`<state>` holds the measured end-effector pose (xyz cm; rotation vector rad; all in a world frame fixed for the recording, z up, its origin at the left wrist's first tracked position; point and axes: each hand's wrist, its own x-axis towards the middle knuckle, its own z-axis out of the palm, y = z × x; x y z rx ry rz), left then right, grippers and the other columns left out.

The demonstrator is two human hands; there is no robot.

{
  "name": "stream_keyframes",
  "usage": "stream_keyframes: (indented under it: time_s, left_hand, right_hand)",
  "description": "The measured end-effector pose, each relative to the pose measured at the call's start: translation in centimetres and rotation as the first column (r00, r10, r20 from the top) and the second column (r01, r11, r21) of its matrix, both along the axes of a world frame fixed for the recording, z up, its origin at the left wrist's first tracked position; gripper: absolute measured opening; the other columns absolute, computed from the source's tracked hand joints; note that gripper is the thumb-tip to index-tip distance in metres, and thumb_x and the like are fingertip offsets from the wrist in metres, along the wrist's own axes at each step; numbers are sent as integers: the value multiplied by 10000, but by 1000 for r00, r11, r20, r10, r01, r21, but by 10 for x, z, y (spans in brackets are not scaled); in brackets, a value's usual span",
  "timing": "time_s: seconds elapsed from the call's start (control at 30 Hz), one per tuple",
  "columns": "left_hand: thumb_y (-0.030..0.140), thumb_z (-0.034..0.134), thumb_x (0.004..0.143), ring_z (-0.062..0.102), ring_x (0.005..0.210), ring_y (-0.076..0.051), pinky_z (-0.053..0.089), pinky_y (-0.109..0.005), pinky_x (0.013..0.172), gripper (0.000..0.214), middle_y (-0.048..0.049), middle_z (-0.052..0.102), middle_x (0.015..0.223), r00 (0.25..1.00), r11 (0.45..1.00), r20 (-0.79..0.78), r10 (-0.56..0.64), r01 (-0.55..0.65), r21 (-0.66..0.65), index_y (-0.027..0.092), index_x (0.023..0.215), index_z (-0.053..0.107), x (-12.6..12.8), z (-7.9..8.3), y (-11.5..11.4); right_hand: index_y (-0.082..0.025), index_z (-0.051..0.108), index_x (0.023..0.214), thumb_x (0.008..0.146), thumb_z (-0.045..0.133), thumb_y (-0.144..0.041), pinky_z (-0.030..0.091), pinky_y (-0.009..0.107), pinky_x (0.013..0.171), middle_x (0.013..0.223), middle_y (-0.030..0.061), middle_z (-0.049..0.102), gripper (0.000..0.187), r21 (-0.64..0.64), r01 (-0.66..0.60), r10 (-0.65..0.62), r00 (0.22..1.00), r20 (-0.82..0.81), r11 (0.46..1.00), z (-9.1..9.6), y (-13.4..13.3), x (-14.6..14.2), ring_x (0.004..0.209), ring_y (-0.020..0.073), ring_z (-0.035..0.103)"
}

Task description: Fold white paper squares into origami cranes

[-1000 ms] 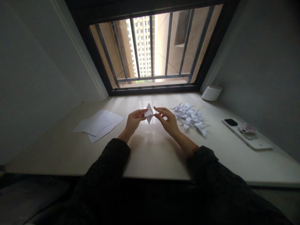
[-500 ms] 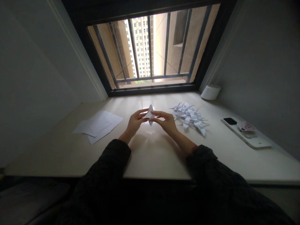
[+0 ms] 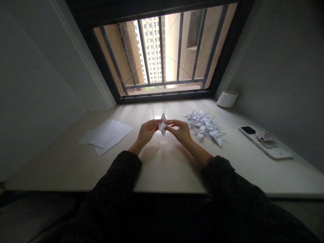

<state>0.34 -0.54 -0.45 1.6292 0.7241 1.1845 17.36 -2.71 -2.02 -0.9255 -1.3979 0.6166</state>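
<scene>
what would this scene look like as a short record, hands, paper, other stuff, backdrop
left hand: fingers on the folded paper
right hand: thumb and fingers on the same paper
flat paper: overlapping white sheets, left side
paper pile: folded white shapes, right of the hands
phone: far right, camera side up
backdrop: barred window behind the pale counter
</scene>
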Motion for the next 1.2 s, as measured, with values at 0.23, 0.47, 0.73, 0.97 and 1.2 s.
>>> stream_keyframes:
  time_s: [0.23, 0.47, 0.73, 0.97, 1.2]
  left_hand:
    - [327, 671, 776, 602, 1091, -226, 478, -399, 946, 362, -73, 659, 1156, 942, 950, -303, 146, -48, 308, 232, 1124, 642, -9, 6, 0]
    - [328, 765, 679, 588, 1126, -241, 478, -433, 968, 480, -83, 653, 1170, 915, 756, -200, 352, -151, 637, 241, 1135, 640, -1, 11, -14]
    - [220, 689, 767, 674, 937, -180, 547, -350, 848, 190, -31, 718, 996, 931, 722, -98, 352, -203, 662, 264, 949, 721, 3, 7, -19]
    - [241, 699, 757, 673, 929, -185, 542, -355, 849, 161, -38, 720, 984, 927, 720, -109, 358, -200, 665, 253, 915, 725, 3, 11, -23]
    - [390, 799, 615, 558, 1159, -260, 469, -426, 952, 679, -102, 597, 1264, 924, 890, -142, 356, -289, 352, 244, 1239, 573, 3, 12, -17]
  right_hand:
    - [-239, 744, 868, 671, 743, -391, 546, 347, 733, 889, 36, 744, 249, -66, 18, -18, 1000, -3, 998, 1, 2, 3, 816, 212, 691]
    - [-237, 748, 875, 692, 732, -365, 535, 332, 714, 834, 28, 744, 225, -81, 48, -45, 998, 33, 996, 2, 1, 6, 770, 200, 686]
    - [-228, 750, 852, 686, 733, -353, 528, 322, 676, 809, 33, 743, 209, -76, 48, -45, 998, 36, 996, 2, 1, 5, 753, 201, 685]
    - [-233, 748, 839, 678, 734, -352, 523, 331, 682, 817, 33, 743, 201, -89, 36, -33, 999, 25, 995, 1, 1, 4, 738, 197, 678]
    - [-228, 734, 849, 664, 738, -348, 503, 311, 656, 816, 31, 731, 220, -112, 6, -15, 996, -84, 994, 1, 4, 6, 712, 180, 655]
